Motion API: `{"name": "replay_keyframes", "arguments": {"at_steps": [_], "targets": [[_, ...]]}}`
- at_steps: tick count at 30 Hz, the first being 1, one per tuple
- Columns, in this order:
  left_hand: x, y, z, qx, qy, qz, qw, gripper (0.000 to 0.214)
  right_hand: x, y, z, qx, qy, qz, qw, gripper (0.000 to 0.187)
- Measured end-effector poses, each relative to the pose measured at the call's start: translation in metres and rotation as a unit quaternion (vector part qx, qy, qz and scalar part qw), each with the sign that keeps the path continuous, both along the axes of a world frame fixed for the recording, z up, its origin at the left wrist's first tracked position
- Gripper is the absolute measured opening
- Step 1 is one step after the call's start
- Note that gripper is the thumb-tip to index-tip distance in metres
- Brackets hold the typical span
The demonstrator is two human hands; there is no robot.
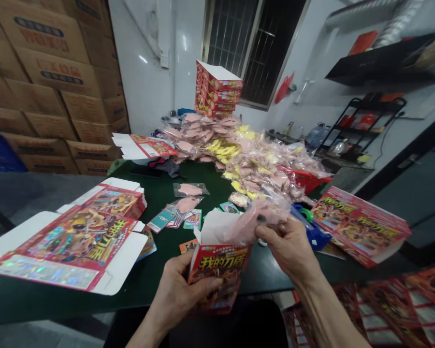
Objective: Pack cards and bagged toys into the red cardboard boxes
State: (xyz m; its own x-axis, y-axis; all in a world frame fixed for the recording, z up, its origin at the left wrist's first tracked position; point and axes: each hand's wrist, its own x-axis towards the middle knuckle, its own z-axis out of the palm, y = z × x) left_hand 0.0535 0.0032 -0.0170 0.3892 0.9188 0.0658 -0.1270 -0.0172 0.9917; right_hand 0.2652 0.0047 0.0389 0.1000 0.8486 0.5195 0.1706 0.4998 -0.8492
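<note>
My left hand is wrapped round a small red printed box with its white top flap raised. Pinched in my right hand is a clear plastic packet with a flat pink piece inside, tilted at the mouth of the box. The packet's lower end is at the opening; how deep it sits inside is hidden. On the table just beyond lie two more pink packets and several printed cards. A blue tape dispenser stands beyond my right hand.
Flattened red boxes are stacked at the left of the green table. A heap of pink and yellow packets covers the back, near piled display boxes. Another red box stands right. Cartons line the left wall.
</note>
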Motion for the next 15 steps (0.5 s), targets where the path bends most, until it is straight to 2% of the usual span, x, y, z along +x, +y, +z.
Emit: {"name": "replay_keyframes", "arguments": {"at_steps": [2, 4, 7, 10, 12, 15], "targets": [[-0.003, 0.002, 0.002, 0.056, 0.038, -0.008, 0.998, 0.030, -0.007, -0.004, 0.008, -0.019, 0.026, 0.023, 0.999, 0.022], [-0.004, 0.003, 0.006, 0.098, 0.069, -0.024, 0.993, 0.029, -0.015, -0.007, 0.017, -0.022, -0.022, 0.015, 0.999, 0.018], [-0.004, 0.005, 0.008, 0.126, 0.097, -0.018, 0.987, 0.031, -0.021, -0.013, 0.027, 0.021, -0.142, -0.076, 0.987, 0.020], [-0.003, 0.008, 0.005, 0.126, 0.120, 0.014, 0.985, 0.033, -0.017, -0.019, 0.030, 0.098, -0.178, -0.191, 0.960, 0.055], [-0.002, 0.011, 0.001, 0.129, 0.131, 0.023, 0.983, 0.034, -0.013, -0.023, 0.031, 0.156, -0.184, -0.215, 0.946, 0.069], [-0.001, 0.013, -0.001, 0.149, 0.135, 0.036, 0.979, 0.032, -0.007, -0.027, 0.034, 0.233, -0.281, -0.165, 0.916, 0.049]]}}
